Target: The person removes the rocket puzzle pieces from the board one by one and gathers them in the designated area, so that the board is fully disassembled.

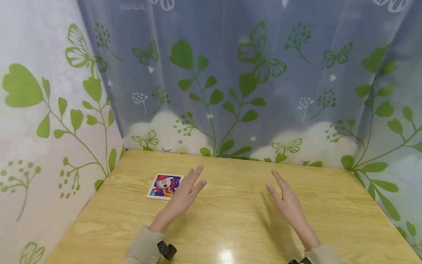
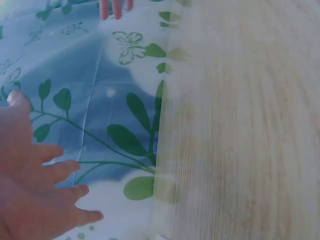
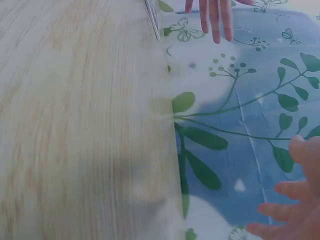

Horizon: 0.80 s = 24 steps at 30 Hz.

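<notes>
A: Where's the picture card?
B: The card (image 1: 161, 187) lies flat, face up, on the left part of the counter (image 1: 230, 209), near the curtain (image 1: 217, 77). Flat like that, it needs nothing to prop it.

A: Is either hand holding it?
B: No. The left hand (image 1: 184, 194) and the right hand (image 1: 290, 207) are well apart, and both are empty. Their fingers (image 2: 65, 171) are loose and stretched out, thumbs away from the rest.

A: Why hold them like that?
B: I'd judge they're simply raised and kept free. The right one casts a soft shadow on the wood, which suggests it's off the surface.

A: The left one looks as if it's on the card.
B: It only crosses in front of it from above. In the right wrist view its fingers stand out against the curtain, apart from the card's thin edge, so I don't think they touch.

A: What can't you make out?
B: The card's lower right corner, behind the left hand. Its print is small too: a round pale figure among red, blue and orange, but I couldn't name it. The black gadget (image 1: 167, 250) by the left sleeve (image 1: 143, 245) shows well enough; the one by the right sleeve (image 1: 324, 255) is cut off below. Both wrist views are hazy, and each cuts its own hand off at the side.
</notes>
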{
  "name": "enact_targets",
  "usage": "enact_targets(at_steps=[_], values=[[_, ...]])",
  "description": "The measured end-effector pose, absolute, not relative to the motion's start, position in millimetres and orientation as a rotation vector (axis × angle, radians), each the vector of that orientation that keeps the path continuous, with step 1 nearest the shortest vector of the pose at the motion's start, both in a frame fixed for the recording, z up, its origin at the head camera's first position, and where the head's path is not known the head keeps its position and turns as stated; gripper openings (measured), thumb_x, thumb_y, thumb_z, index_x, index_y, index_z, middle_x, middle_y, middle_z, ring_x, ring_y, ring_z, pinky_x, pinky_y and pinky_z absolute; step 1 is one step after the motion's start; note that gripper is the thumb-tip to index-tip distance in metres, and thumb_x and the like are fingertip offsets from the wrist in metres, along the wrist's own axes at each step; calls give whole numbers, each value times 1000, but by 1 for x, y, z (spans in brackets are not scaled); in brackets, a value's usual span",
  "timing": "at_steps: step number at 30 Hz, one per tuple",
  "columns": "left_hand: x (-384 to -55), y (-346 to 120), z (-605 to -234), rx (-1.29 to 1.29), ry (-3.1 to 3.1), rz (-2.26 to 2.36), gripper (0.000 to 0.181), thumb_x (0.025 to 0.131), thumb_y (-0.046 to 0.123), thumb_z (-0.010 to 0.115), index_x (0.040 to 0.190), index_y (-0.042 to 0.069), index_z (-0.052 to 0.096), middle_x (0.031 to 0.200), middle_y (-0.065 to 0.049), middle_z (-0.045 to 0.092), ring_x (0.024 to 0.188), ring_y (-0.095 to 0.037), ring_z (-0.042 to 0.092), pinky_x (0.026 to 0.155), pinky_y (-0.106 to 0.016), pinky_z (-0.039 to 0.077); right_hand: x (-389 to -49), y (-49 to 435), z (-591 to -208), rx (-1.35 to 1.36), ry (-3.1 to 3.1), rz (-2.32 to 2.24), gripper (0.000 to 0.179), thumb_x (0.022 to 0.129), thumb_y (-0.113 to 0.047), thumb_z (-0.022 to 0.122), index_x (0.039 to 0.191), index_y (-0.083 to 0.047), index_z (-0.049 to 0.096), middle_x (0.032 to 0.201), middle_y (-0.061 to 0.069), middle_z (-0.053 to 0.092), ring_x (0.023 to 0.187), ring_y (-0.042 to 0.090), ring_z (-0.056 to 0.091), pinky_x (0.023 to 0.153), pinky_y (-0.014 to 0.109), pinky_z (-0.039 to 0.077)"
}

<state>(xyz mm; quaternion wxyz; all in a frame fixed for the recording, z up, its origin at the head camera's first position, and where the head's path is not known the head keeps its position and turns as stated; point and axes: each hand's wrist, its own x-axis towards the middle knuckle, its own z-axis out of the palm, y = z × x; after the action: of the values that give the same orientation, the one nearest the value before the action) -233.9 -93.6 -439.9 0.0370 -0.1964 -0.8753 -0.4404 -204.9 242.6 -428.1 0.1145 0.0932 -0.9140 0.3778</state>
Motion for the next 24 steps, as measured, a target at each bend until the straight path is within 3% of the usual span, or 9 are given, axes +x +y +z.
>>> enact_targets(at_steps=[4, 7, 12, 18, 24], values=[[-238, -104, -436, -469, -2557, -1558, 54, 111, 41, 36, 160, 17, 33, 163, -9, 35, 148, -36, 33, 120, -57, 27, -212, 233, -430, 259, -2593, 1324, 57, 109, -32, 47, 157, -3, 35, 158, 25, 36, 143, 46, 37, 109, 61, 40], [-242, -114, -435, -387, -2462, -1623, 53, 112, 41, 33, 157, 14, 40, 158, -9, 43, 143, -34, 42, 119, -53, 32, -218, 225, -433, 251, -2544, 1479, 55, 109, -34, 47, 155, -5, 39, 157, 21, 41, 141, 40, 43, 109, 57, 43], [-249, -136, -436, -264, -2384, -1650, 53, 113, 39, 30, 152, 7, 45, 151, -15, 51, 139, -35, 48, 117, -53, 34, -226, 206, -438, 259, -2528, 1597, 55, 109, -38, 45, 154, -6, 42, 156, 17, 44, 139, 38, 47, 111, 58, 41], [-256, -166, -444, -103, -2386, -1622, 54, 112, 38, 30, 149, 2, 48, 148, -20, 53, 135, -38, 52, 113, -51, 41, -235, 180, -444, 274, -2494, 1767, 53, 109, -34, 46, 153, -5, 43, 154, 18, 47, 138, 38, 49, 108, 53, 46], [-259, -196, -452, 27, -2475, -1533, 58, 112, 41, 28, 149, 0, 46, 148, -22, 51, 135, -41, 50, 116, -52, 36, -242, 155, -447, 304, -2466, 1874, 52, 110, -31, 46, 152, -1, 43, 152, 20, 49, 136, 40, 50, 107, 56, 47]])
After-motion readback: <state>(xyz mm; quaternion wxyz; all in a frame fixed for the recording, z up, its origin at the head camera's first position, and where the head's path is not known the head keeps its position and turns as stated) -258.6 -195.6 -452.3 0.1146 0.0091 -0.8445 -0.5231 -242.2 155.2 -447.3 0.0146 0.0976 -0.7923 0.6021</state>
